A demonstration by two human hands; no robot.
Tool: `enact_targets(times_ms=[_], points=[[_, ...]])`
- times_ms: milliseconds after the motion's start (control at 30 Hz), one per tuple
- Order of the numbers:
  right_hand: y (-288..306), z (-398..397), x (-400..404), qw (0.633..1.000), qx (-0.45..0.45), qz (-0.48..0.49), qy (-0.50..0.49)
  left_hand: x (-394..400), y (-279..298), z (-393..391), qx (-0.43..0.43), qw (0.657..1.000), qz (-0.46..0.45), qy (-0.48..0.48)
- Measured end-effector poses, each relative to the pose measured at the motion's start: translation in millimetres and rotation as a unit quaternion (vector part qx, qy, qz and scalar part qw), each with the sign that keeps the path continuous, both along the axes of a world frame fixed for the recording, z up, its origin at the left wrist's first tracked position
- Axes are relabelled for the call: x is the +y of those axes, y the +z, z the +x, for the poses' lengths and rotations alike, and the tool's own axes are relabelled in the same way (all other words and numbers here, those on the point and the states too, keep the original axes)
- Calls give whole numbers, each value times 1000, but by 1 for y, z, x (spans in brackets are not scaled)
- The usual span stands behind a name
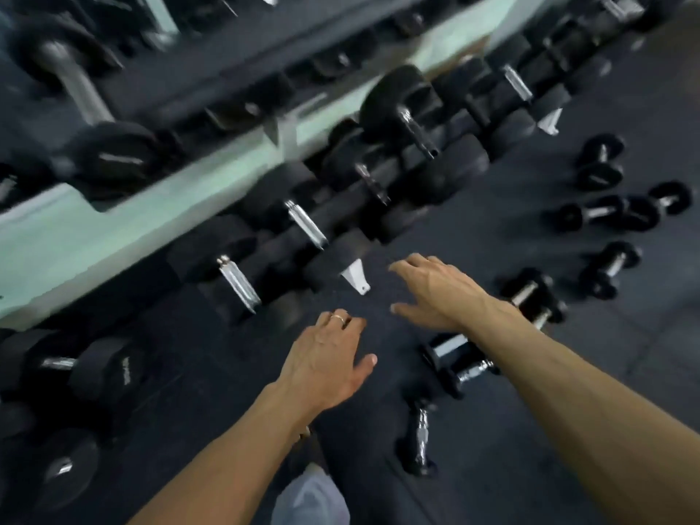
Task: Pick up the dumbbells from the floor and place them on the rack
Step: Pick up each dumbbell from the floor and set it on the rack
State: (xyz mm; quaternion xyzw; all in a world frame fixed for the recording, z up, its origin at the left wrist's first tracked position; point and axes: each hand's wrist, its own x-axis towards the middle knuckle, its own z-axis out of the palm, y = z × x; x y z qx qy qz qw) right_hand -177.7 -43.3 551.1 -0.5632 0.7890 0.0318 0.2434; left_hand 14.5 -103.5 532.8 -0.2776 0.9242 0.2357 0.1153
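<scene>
We see dark rubber gym floor (pixel 492 229), pale green wall (pixel 57 236) behind rack (pixel 352 274). Rack's low tier loaded with big black dumbbells (pixel 303 221). Small dumbbells (pixel 458 358) scattered on floor at right. Left hand (pixel 325 358) and right hand (pixel 435 293) both empty, fingers spread, hovering above floor.

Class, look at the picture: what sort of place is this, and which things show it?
Most likely a gym's free-weights area: a long dumbbell rack loaded with black dumbbells, small dumbbells scattered on dark rubber flooring.
</scene>
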Motion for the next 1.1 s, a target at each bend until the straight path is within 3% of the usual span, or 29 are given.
enact_targets(times_ms=[167,367,667,833,1100], points=[[-88,-17,118,994,-46,74,-62,99,-86,-14,-72,993,75,-48],[-197,-14,191,984,-90,117,-104,165,-184,-22,-93,986,130,-50],[-408,-16,228,971,-133,149,-134,224,-399,-32,-148,973,175,-19],[-527,-29,233,972,-139,128,-141,248,-523,-44,-142,971,183,57],[-618,-28,248,963,-225,55,-141,280,-606,-43,-111,946,268,144]])
